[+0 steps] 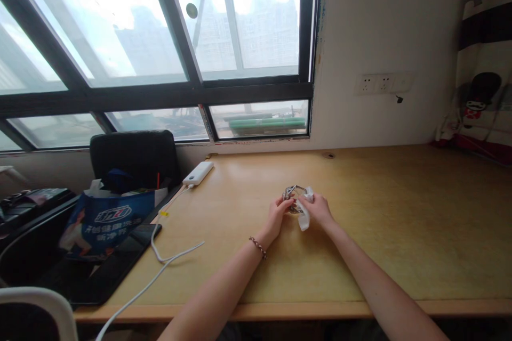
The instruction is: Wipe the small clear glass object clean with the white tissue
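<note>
Over the middle of the wooden table, my left hand (pixel 277 216) grips a small, roundish, shiny thing (pixel 290 192) with dark brown and clear parts; its exact kind is too small to make out. My right hand (pixel 320 209) is closed on a crumpled white tissue (pixel 304 219), pressed against the right side of that shiny thing. One end of the tissue hangs down below the fingers. My fingers hide part of both things.
A white power bank (pixel 199 173) with a white cable (pixel 168 260) lies along the table's left edge. Left of the table (pixel 400 256) are a black chair (pixel 134 157), a blue bag (pixel 108 224) and a flat black panel (pixel 120 261). Wall sockets (pixel 376 83) sit behind.
</note>
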`<state>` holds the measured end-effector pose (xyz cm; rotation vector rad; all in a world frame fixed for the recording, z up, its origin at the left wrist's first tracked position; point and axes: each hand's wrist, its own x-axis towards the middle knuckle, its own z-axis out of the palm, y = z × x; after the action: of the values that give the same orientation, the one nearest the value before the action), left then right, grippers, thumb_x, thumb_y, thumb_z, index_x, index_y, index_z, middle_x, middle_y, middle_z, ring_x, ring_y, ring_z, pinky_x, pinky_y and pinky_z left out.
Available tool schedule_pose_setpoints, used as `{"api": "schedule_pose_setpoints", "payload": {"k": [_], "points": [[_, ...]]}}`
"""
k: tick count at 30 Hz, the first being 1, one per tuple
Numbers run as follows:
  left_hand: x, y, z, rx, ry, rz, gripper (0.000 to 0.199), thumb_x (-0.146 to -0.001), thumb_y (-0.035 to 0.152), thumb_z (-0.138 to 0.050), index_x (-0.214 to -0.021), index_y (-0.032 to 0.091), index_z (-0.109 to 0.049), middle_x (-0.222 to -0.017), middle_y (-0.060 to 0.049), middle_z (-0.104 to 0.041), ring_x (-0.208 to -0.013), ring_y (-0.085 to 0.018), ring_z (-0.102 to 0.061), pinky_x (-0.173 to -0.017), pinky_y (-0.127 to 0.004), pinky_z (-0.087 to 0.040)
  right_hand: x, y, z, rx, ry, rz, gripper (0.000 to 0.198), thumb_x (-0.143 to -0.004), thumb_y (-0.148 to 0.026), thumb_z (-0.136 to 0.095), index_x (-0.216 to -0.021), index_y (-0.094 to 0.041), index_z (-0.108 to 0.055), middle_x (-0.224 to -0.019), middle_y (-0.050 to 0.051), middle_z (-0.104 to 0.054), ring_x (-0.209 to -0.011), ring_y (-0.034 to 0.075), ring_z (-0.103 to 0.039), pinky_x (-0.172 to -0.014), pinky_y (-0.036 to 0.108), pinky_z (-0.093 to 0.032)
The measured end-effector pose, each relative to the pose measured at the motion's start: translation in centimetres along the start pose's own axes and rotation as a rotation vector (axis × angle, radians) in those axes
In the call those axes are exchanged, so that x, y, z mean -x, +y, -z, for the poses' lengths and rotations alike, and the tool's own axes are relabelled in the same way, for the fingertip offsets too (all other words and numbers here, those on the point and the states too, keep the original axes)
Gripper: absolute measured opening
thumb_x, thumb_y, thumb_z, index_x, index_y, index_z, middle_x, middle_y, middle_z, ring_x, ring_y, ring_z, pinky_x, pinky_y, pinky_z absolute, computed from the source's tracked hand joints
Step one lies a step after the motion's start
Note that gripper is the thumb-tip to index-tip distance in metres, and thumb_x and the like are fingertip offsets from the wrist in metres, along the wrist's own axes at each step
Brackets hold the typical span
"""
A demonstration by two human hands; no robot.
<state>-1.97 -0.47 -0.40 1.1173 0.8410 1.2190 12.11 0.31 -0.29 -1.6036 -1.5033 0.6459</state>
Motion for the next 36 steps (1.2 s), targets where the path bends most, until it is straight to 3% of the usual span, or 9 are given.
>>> {"api": "schedule_pose_setpoints", "payload": {"k": [4,11,16,20,23,26,29,32,36], "points": [[-0.1,0.0,-0.2,0.002,-0.009,0.013,0.040,-0.066,0.037,-0.061,-0.095,0.010,-0.062,-0.084,-0.009,-0.065,-0.075,-0.017,-0.059,-0.068,-0.026,-0.045,-0.3,0.7,-0.6,-0.152,-0.109,-0.114,0.029,-0.068,-0.037,-0.053,-0.076,-0.011,-0.063,-0.068,0.005,-0.065,-0.060,0.015,-0.057,-0.052,0.020,-0.039],[-0.2,-0.1,0.0,-0.036,-0.095,0.079,0.049,-0.070,0.048,-0.054,-0.097,0.008,-0.062,-0.080,-0.012,-0.065,-0.070,-0.018,-0.060,-0.067,-0.028,-0.045,0.8,-0.5,0.6,0.182,0.098,0.165,0.025,-0.078,-0.030,-0.042,-0.078,-0.015,-0.062,-0.067,0.006,-0.064,-0.060,0.015,-0.056,-0.057,0.021,-0.037],[0.0,0.2,-0.3,0.003,-0.206,0.033,0.048,-0.066,0.042,-0.062,-0.103,0.011,-0.059,-0.098,-0.011,-0.063,-0.086,-0.021,-0.059,-0.079,-0.031,-0.043,0.4,-0.3,0.3,0.145,0.152,0.053,0.034,-0.080,-0.037,-0.039,-0.075,-0.014,-0.063,-0.069,0.010,-0.066,-0.064,0.018,-0.059,-0.059,0.023,-0.039],[0.0,0.4,-0.6,-0.006,-0.269,0.035,0.053,-0.061,0.034,-0.069,-0.108,0.011,-0.056,-0.104,-0.011,-0.061,-0.097,-0.024,-0.055,-0.085,-0.034,-0.041,0.1,0.2,-0.3,-0.152,0.030,-0.171,0.034,-0.075,-0.040,-0.046,-0.075,-0.011,-0.064,-0.070,0.011,-0.067,-0.066,0.020,-0.061,-0.057,0.025,-0.043],[-0.1,0.2,-0.4,-0.008,-0.230,0.033,0.052,-0.062,0.035,-0.068,-0.107,0.010,-0.057,-0.107,-0.012,-0.060,-0.101,-0.026,-0.053,-0.087,-0.035,-0.040,0.6,-0.1,-0.6,-0.556,-0.207,-0.225,0.026,-0.071,-0.030,-0.052,-0.086,-0.011,-0.062,-0.079,0.009,-0.067,-0.068,0.018,-0.062,-0.056,0.025,-0.046],[-0.3,-0.1,-0.2,-0.010,-0.192,0.035,0.048,-0.065,0.037,-0.065,-0.104,0.010,-0.059,-0.105,-0.012,-0.060,-0.099,-0.025,-0.054,-0.087,-0.035,-0.040,1.1,-0.4,-0.9,-0.732,-0.368,-0.240,0.025,-0.067,-0.022,-0.056,-0.088,-0.011,-0.061,-0.081,0.010,-0.067,-0.067,0.017,-0.063,-0.056,0.024,-0.047],[-0.3,-0.3,0.0,-0.007,-0.183,0.054,0.046,-0.066,0.038,-0.064,-0.103,0.010,-0.060,-0.103,-0.011,-0.062,-0.095,-0.024,-0.056,-0.084,-0.033,-0.041,1.0,-0.2,-0.9,-0.594,-0.282,-0.195,0.024,-0.068,-0.025,-0.055,-0.088,-0.012,-0.061,-0.081,0.009,-0.067,-0.070,0.018,-0.062,-0.058,0.024,-0.046],[-0.3,-0.4,0.0,-0.012,-0.190,0.068,0.045,-0.068,0.039,-0.062,-0.101,0.008,-0.061,-0.099,-0.013,-0.063,-0.090,-0.023,-0.057,-0.081,-0.032,-0.042,0.4,0.2,-0.5,-0.182,-0.077,-0.135,0.022,-0.071,-0.031,-0.052,-0.077,-0.012,-0.062,-0.074,0.010,-0.066,-0.070,0.020,-0.061,-0.057,0.024,-0.043],[-0.4,-0.6,0.2,-0.016,-0.202,0.071,0.046,-0.069,0.043,-0.060,-0.095,0.006,-0.063,-0.096,-0.015,-0.063,-0.087,-0.023,-0.058,-0.082,-0.033,-0.041,0.2,0.3,0.2,0.200,0.115,0.105,0.024,-0.078,-0.031,-0.042,-0.078,-0.014,-0.059,-0.071,0.009,-0.065,-0.066,0.018,-0.059,-0.059,0.023,-0.039]]}}
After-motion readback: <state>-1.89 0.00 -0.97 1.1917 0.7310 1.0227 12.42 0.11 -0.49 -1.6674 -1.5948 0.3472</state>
